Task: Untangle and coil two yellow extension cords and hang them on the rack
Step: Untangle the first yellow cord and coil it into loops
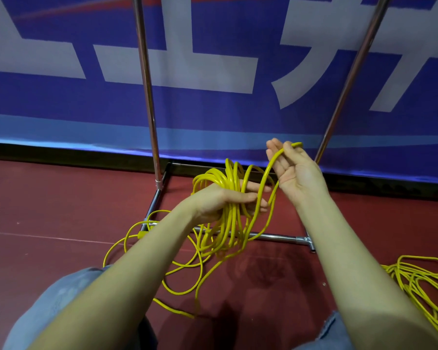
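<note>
Coil [228, 198] of yellow cord sits in the left hand [220, 200], its grip curled round the loops before the rack [152, 137], while the right hand [293, 170] pinches one strand; second cord [420, 281] lies right of the rack.

your left hand [221, 200] grips a bundle of yellow cord loops [228, 198], fingers curled round them, the loops hanging below toward the red floor [61, 210]. your right hand [295, 170] is raised just beside it, palm toward you, a single strand [268, 170] pinched at the fingertips and arcing down into the bundle. loose cord [182, 279] trails on the floor under your arms. a second yellow cord [422, 286] lies tangled at the right. the chrome rack [147, 97] stands ahead, before a blue banner [213, 109].
</note>
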Tool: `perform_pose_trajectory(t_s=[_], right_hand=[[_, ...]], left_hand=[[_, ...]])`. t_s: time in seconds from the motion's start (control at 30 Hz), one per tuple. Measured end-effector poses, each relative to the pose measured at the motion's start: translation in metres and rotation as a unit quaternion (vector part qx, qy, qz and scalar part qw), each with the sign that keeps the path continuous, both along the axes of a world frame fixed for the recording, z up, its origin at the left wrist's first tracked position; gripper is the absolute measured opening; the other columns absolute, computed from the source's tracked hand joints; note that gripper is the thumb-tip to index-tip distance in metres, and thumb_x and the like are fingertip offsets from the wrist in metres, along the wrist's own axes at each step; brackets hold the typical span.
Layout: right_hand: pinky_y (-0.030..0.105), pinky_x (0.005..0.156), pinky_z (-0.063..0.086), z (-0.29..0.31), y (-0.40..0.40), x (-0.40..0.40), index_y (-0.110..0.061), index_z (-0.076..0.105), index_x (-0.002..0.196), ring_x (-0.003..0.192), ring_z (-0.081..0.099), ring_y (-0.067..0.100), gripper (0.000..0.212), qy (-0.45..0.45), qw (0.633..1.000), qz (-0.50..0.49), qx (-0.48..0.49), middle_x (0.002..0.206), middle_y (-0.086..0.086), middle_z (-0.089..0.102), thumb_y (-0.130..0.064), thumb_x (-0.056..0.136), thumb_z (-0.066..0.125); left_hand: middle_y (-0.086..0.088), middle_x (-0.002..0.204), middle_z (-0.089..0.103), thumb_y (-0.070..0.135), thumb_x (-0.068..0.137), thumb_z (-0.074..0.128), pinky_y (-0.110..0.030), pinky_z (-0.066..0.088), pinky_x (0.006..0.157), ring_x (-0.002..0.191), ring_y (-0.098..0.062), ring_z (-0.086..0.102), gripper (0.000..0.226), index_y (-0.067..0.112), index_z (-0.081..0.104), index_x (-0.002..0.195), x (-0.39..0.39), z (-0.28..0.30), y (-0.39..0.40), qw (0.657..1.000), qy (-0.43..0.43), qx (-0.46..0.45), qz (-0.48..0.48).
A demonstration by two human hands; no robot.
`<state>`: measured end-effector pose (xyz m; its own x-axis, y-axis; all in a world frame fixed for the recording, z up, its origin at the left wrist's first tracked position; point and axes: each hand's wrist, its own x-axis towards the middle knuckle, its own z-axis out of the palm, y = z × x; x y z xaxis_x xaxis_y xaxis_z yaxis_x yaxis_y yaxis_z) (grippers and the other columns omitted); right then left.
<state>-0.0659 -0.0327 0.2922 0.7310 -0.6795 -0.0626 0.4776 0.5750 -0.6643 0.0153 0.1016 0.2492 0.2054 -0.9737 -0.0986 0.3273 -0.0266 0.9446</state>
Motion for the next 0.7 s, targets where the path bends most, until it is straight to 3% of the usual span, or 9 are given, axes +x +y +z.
perform_pose_trajectory(t_s=[0.13,0.27,0.37,0.47,0.6,0.7], right_hand=[[0.025,0.066,0.058,-0.004,-0.005,-0.002,-0.004,0.052,0.086,0.074,0.072,0.018,0.01,0.023,1.0,0.003,-0.011,0.076,0.011,0.073,-0.002,0.095,0.049],[0.022,0.057,0.055,-0.014,-0.008,-0.002,-0.009,0.058,0.091,0.067,0.068,0.014,0.006,0.144,0.985,0.03,-0.086,0.073,0.004,0.073,-0.013,0.093,0.055],[0.019,0.055,0.05,-0.02,-0.006,-0.002,-0.013,0.059,0.088,0.065,0.061,0.013,0.005,0.227,0.962,0.055,-0.142,0.073,0.002,0.07,-0.012,0.092,0.056],[0.023,0.066,0.05,-0.026,0.002,0.0,-0.012,0.062,0.088,0.071,0.062,0.015,0.007,0.276,0.931,0.132,-0.201,0.083,0.005,0.068,-0.012,0.092,0.055],[0.019,0.074,0.05,-0.032,0.019,0.005,-0.015,0.066,0.09,0.075,0.066,0.01,0.006,0.274,0.888,0.242,-0.277,0.082,0.0,0.07,-0.013,0.089,0.061],[0.017,0.07,0.049,-0.034,0.028,0.01,-0.016,0.066,0.084,0.066,0.064,0.003,0.013,0.289,0.856,0.219,-0.369,0.074,-0.004,0.068,-0.004,0.082,0.067]], left_hand=[[-0.007,0.079,0.07,0.002,0.079,0.056,-0.033,0.056,0.084,0.082,-0.024,0.071,0.023,0.007,0.063,0.1,-0.003,-0.003,-0.005,0.999,0.026,-0.025,0.022],[-0.007,0.074,0.07,-0.006,0.087,0.048,-0.033,0.058,0.075,0.077,-0.023,0.072,0.016,0.005,0.059,0.094,-0.002,0.004,-0.01,0.986,0.088,-0.072,0.12],[-0.008,0.073,0.07,-0.006,0.092,0.04,-0.036,0.058,0.072,0.075,-0.023,0.072,0.019,0.007,0.055,0.091,0.011,0.011,-0.012,0.951,0.177,-0.123,0.22],[-0.009,0.076,0.072,-0.003,0.095,0.04,-0.035,0.058,0.07,0.075,-0.022,0.072,0.019,0.01,0.052,0.089,0.024,0.015,-0.008,0.913,0.243,-0.154,0.289],[-0.008,0.081,0.072,-0.003,0.094,0.044,-0.036,0.057,0.074,0.079,-0.023,0.072,0.016,0.009,0.053,0.087,0.034,0.017,-0.003,0.89,0.267,-0.173,0.327],[-0.008,0.085,0.072,-0.002,0.094,0.045,-0.036,0.056,0.078,0.081,-0.022,0.072,0.015,0.009,0.054,0.089,0.037,0.018,-0.001,0.888,0.262,-0.173,0.336]])
